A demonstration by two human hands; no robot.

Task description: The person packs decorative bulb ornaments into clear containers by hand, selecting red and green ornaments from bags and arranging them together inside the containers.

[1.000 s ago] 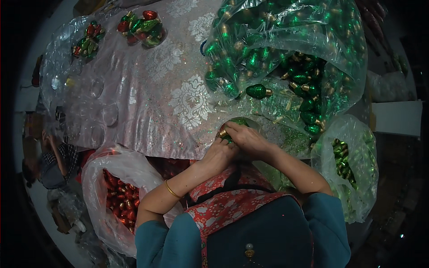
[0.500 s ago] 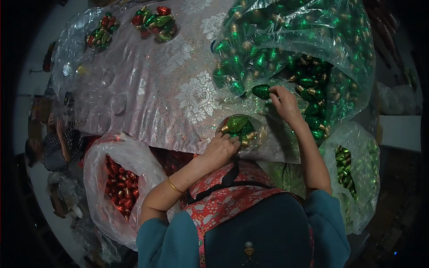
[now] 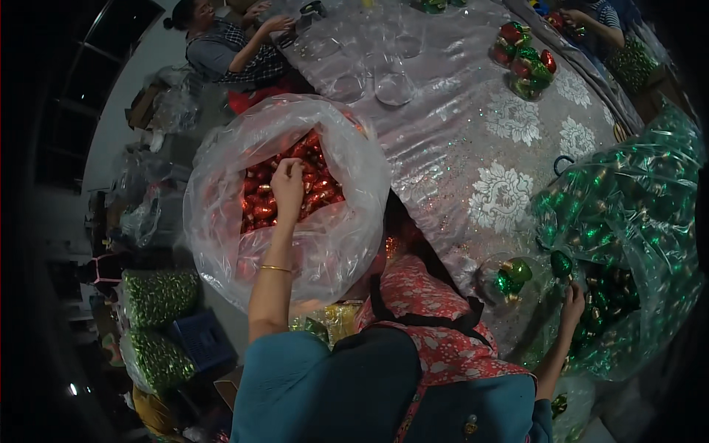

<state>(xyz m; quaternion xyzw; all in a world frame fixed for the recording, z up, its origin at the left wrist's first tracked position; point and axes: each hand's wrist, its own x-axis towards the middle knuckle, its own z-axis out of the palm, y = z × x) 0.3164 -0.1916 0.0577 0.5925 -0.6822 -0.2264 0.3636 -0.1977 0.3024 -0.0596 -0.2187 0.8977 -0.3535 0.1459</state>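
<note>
- One left hand (image 3: 288,184), down in one big milky bag (image 3: 358,214) with red bulbs (image 3: 317,199), too many to count.
- Left grip bent, with fingertips close together on the red bulbs; cannot tell if clamped on one.
- One right hand (image 3: 570,306), low on the right side, with its grip pinched on the gold end of one green bulb (image 3: 562,263), fat end up.
- One clear cup (image 3: 487,277) on the tabletop (image 3: 458,170), just left of the green bulb; at least two bulbs inside, one pale green and one dark green.
- One big green-looking bag (image 3: 650,214) at the right, with more green bulbs than can be counted.
- Two full cups (image 3: 528,90) close together, far up on the tabletop, with red and green bulbs in both.
- At least four clear plastic rounds (image 3: 395,88), near the top.
- One gold bracelet (image 3: 275,268) on the left wrist.
- Two packs of shiny pale green bits (image 3: 159,295) beside one blue crate (image 3: 203,343).
- Two other people (image 3: 236,59), one at top left and one at top right.
</note>
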